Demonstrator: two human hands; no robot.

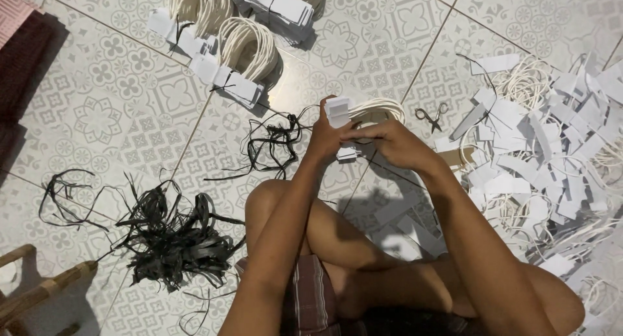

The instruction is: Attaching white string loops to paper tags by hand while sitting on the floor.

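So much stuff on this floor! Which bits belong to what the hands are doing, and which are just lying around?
In use:
- left hand and right hand, gripping a stack of white card strips
- cream cord loops attached to that stack

Lying about:
- scissors
- tied bundles
- loose heap of strips and cords
- tangled black strapping
- wooden chair leg

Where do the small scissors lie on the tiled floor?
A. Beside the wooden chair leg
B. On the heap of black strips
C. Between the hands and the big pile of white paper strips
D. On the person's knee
C: the scissors lie on bare tile just right of the right hand, before the pile of white paper strips.
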